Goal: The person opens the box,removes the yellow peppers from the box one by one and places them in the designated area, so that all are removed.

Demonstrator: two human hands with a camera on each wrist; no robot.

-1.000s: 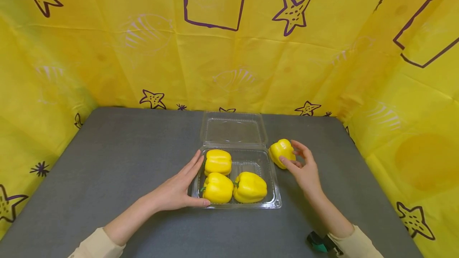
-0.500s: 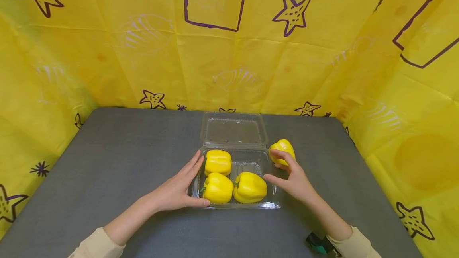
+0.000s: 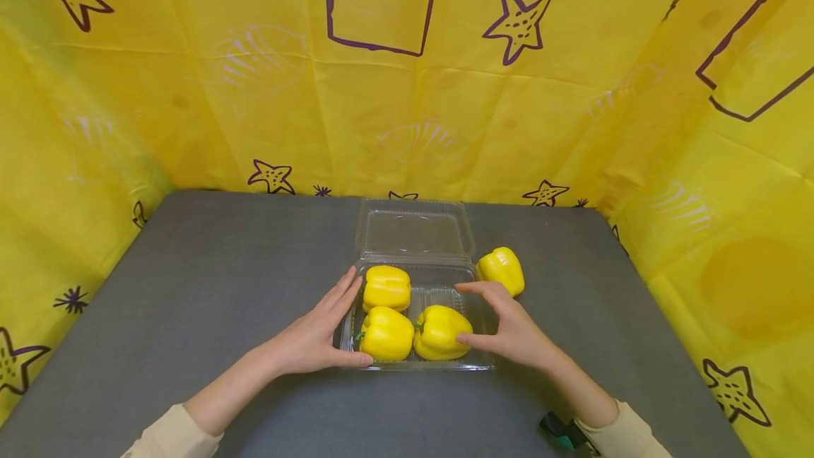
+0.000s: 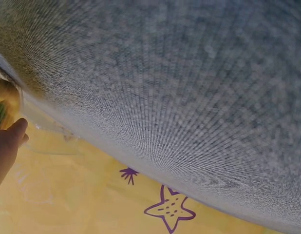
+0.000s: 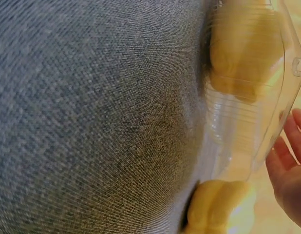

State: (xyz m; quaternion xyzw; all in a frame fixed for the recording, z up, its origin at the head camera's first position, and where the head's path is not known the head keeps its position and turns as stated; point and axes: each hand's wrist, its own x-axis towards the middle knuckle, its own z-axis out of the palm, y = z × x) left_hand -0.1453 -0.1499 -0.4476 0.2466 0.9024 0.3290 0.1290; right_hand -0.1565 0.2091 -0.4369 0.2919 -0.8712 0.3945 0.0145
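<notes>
Left hand (image 3: 311,338) and right hand (image 3: 518,334) outspread (neither gripping), a hasty push could have rolled the pepper (image 3: 440,331) by the right thumb (image 3: 480,341).

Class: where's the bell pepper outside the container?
In the head view, that yellow bell pepper lies on the gray table, right of the clear plastic container, beyond the right hand.

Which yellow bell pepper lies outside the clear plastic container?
The rightmost yellow bell pepper, on the grey table; the other three sit inside the clear plastic container.
</notes>
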